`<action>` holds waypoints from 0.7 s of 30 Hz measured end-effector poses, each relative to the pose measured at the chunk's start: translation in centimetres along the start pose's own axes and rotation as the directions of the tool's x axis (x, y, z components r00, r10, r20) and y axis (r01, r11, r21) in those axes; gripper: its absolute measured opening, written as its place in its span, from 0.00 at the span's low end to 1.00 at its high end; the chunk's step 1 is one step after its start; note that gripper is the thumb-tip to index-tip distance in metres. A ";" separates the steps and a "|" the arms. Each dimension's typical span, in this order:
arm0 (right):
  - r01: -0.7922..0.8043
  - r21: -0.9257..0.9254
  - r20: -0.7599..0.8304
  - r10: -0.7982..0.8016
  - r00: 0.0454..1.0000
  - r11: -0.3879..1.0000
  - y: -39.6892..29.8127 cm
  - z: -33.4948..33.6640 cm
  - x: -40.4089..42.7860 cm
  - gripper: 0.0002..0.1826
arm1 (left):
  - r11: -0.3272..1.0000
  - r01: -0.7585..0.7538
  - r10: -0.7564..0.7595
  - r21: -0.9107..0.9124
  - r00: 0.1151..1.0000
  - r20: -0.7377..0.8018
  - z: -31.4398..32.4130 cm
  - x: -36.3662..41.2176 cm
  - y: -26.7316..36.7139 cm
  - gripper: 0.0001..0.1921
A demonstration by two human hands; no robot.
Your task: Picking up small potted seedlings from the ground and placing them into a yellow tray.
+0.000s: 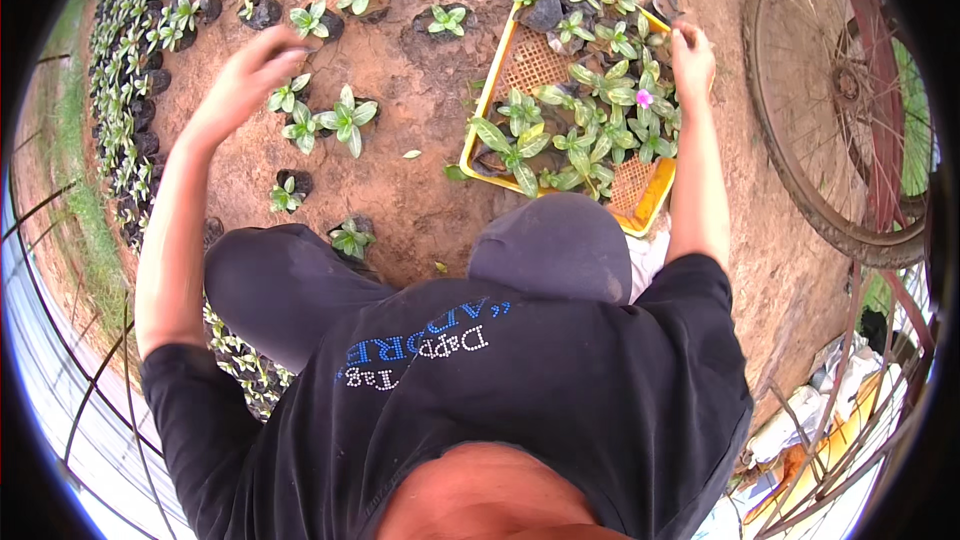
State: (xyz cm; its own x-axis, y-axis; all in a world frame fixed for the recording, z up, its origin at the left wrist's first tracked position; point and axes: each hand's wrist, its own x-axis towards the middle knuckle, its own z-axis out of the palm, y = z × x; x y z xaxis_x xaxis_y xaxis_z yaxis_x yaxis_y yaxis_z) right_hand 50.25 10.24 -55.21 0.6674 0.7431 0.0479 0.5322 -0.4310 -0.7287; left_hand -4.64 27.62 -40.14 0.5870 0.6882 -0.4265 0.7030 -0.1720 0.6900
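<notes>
My left hand [259, 71] is over the soil at the left, blurred, its fingers apart and nothing seen in them. Its fingertips are nearest to a seedling in a black grow bag [311, 21]. My right hand [691, 64] is at the far right corner of a yellow plastic crate [486, 90], fingers curled; whether it grips the rim is unclear. Inside the crate are many leafy seedlings [592, 120] in dark bags, one with a pink flower [643, 98]. Parts of its mesh floor [532, 60] show. A dark bag [664, 6] lies close to my right fingertips.
Several bagged seedlings [347, 120] stand apart on the bare soil [420, 217]. Dense rows of seedlings [124, 90] line the left. A bicycle wheel [757, 75] rises at the right. Plastic wrappers [795, 420] lie at lower right. My bent knees [551, 247] are close to the crate.
</notes>
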 end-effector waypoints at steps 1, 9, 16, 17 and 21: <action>0.011 0.125 0.035 -0.015 0.999 0.992 -1.3 -1.2 -2.8 0.10 | 0.982 -0.132 0.120 0.136 0.988 0.093 2.3 2.1 1.5 0.13; -0.654 0.343 0.621 0.360 0.697 0.674 -3.1 -7.1 -22.0 0.08 | 0.846 -0.430 0.182 0.315 0.788 0.588 21.3 7.6 5.1 0.21; -0.380 -0.014 0.564 0.321 0.761 0.925 0.0 -3.8 -27.7 0.06 | 0.745 -0.451 0.209 0.492 0.858 0.469 25.3 7.2 4.6 0.17; -0.205 -0.028 0.492 0.193 0.849 0.978 0.6 -3.1 -28.0 0.07 | 0.738 -0.460 0.238 0.494 0.862 0.447 25.5 7.3 4.2 0.16; 0.016 -0.085 0.494 0.028 0.869 0.996 -1.1 -1.7 -27.1 0.12 | 0.736 -0.408 0.267 0.539 0.908 0.322 26.3 5.4 5.0 0.12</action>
State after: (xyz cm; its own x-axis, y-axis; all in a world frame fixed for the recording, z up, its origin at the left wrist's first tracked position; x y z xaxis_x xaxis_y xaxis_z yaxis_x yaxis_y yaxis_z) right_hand 32.42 -10.30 -54.56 0.3377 0.8864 -0.3166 0.5849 -0.4611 -0.6673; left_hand 12.53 11.96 -54.37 0.8503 0.3518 -0.3913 0.4947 -0.7878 0.3668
